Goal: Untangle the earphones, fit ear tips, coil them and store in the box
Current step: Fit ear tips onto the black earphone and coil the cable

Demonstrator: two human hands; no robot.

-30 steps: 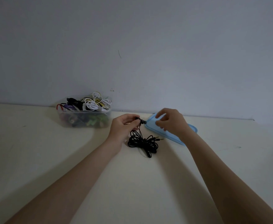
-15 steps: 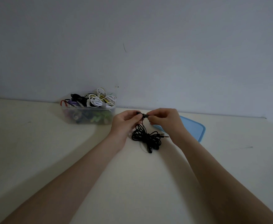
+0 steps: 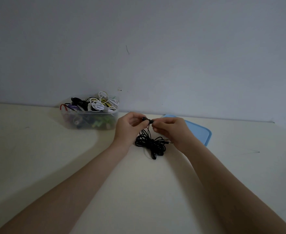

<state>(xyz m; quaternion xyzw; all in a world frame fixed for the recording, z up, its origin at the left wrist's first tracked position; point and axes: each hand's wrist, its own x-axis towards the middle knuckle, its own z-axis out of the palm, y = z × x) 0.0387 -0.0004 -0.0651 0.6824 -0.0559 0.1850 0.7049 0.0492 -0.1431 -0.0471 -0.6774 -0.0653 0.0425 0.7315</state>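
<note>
Sitting at the far left against the wall, the clear box (image 3: 89, 121) is heaped with coiled earphones, well apart from the work. Next, the left hand (image 3: 127, 127) pinches a black earbud (image 3: 144, 118), its cable dropping to the black tangle (image 3: 151, 143) on the table (image 3: 37, 149) between both wrists. The right hand (image 3: 170, 128) meets it fingertip to fingertip, pinching what is probably an ear tip (image 3: 150, 122) against the bud, so the push runs sideways between the hands. Behind lies the blue lid (image 3: 199, 132).
</note>
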